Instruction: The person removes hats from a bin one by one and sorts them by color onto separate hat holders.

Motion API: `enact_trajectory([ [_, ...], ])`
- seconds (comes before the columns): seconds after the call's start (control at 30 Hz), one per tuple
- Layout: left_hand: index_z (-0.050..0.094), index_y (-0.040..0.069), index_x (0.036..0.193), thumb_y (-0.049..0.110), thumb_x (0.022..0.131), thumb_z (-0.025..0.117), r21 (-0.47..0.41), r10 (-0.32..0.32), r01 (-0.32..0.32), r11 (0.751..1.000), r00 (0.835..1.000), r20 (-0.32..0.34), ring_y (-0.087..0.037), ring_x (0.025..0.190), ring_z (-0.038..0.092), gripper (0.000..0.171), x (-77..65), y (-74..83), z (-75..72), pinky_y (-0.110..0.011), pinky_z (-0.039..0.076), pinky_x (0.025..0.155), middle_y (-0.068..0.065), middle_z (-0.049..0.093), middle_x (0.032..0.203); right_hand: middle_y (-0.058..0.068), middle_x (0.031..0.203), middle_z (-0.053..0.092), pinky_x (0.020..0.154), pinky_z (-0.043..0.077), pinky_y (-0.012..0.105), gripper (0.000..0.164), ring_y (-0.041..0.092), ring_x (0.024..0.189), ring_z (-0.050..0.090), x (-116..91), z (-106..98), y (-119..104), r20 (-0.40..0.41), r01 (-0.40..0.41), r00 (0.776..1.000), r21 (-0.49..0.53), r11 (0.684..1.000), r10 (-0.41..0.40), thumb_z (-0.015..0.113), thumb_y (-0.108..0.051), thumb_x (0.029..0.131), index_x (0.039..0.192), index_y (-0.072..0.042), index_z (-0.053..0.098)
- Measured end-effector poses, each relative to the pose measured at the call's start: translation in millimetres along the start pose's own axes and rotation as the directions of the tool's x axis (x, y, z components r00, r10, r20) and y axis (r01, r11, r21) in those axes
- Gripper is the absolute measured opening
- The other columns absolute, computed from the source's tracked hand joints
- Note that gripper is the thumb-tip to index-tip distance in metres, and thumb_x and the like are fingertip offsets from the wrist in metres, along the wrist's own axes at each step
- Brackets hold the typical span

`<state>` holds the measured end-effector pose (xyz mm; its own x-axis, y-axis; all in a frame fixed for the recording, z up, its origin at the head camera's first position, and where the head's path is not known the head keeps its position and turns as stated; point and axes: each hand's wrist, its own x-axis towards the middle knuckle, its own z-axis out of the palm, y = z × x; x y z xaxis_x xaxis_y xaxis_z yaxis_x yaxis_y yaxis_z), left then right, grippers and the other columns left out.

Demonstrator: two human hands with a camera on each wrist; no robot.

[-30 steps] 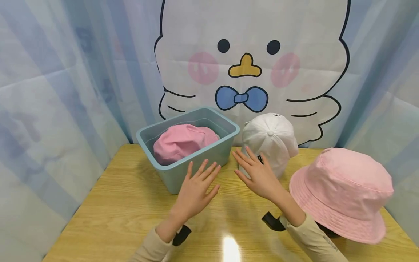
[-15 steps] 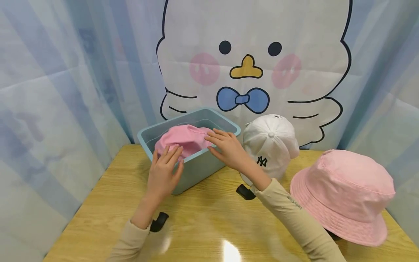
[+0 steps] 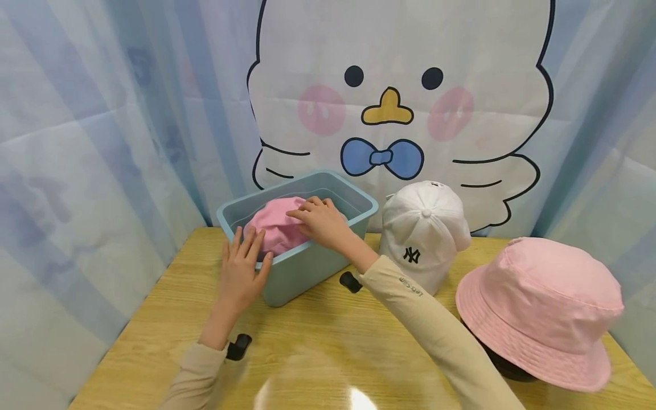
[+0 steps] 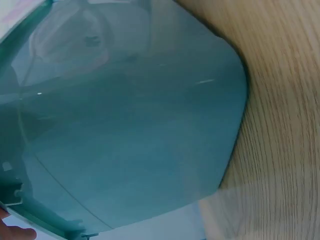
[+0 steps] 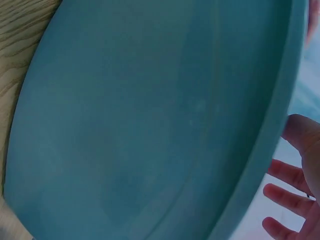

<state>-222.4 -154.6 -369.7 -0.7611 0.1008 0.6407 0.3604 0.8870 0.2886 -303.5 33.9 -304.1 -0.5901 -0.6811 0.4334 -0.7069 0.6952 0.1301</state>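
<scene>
A pale blue curtain (image 3: 102,171) hangs in soft folds at the left and runs behind everything, and the wood-grained tabletop (image 3: 307,347) spreads out below it, yellow and glossy enough to throw back a bright patch of light near the front. On the left, a beige sleeve (image 3: 192,376) leads to the left hand (image 3: 240,279), its grip spread with fingers fairly straight, at the near left corner of the bin (image 3: 307,270). That bin is smooth blue-green plastic, rectangular with rounded corners and a thick rim, and its shiny wall mirrors light in the left wrist view. Inside lies the pink hat (image 3: 277,219), soft, creased cloth. Over its right part reaches the right hand (image 3: 325,226), the grip bent but with fingers apart; whether they touch the cloth I cannot tell. Behind the bin and further right, a white bird (image 3: 400,34) with pink cheeks, yellow beak and blue bow is printed on the curtain. Just right of the bin stands the white cap (image 3: 427,228), a rounded dome with seams, a top button and black stitched letters. Rightmost on the tabletop sits the bucket hat (image 3: 543,307), pink, flat-crowned, its wide brim ringed with stitching.
</scene>
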Motion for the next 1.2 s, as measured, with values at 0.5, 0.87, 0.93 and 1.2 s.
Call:
enact_trajectory([
  [0.5,0.033,0.013,0.139,0.034,0.091,0.043,-0.023,-0.027,0.028,0.999,0.999,0.026,-0.038,0.136,0.015,0.054,-4.2,0.8,3.0,-0.065,0.01,0.102,-0.016,0.031,0.144,0.002,0.09,0.068,0.077,0.042,0.037,0.016,0.025,0.099,0.049,11.9,16.5,-1.8,-0.082,-0.074,0.993,0.068,0.995,0.08,0.058,-0.017,0.086,0.09,-0.015,0.073],
  [0.87,0.025,0.009,0.142,0.037,0.092,0.041,-0.007,-0.064,0.065,0.998,0.996,0.057,-0.036,0.138,0.009,0.06,-3.9,2.8,0.5,-0.065,0.009,0.102,-0.016,0.027,0.145,0.006,0.09,0.068,0.079,0.04,0.04,0.016,0.029,0.103,0.049,15.6,2.5,14.7,-0.287,-0.034,0.956,0.093,0.995,0.059,0.057,-0.009,0.085,0.088,-0.008,0.073],
  [0.93,0.021,0.009,0.143,0.037,0.092,0.04,-0.004,-0.074,0.075,0.997,0.995,0.069,-0.036,0.138,0.008,0.061,-3.9,3.0,0.6,-0.065,0.009,0.102,-0.016,0.025,0.146,0.007,0.089,0.068,0.083,0.041,0.041,0.015,0.031,0.103,0.05,19.9,-7.3,20.3,-0.352,-0.013,0.935,0.093,0.996,0.045,0.058,-0.008,0.084,0.087,-0.007,0.072],
  [1.2,0.015,0.007,0.144,0.038,0.092,0.04,-0.002,-0.097,0.098,0.995,0.991,0.097,-0.038,0.137,0.005,0.065,-3.7,1.6,-0.4,-0.064,0.008,0.103,-0.018,0.02,0.147,0.011,0.088,0.068,0.089,0.039,0.043,0.014,0.034,0.104,0.05,39.2,-74.1,39.5,-0.532,0.05,0.847,0.058,0.997,-0.011,0.059,-0.004,0.082,0.087,-0.002,0.072],
])
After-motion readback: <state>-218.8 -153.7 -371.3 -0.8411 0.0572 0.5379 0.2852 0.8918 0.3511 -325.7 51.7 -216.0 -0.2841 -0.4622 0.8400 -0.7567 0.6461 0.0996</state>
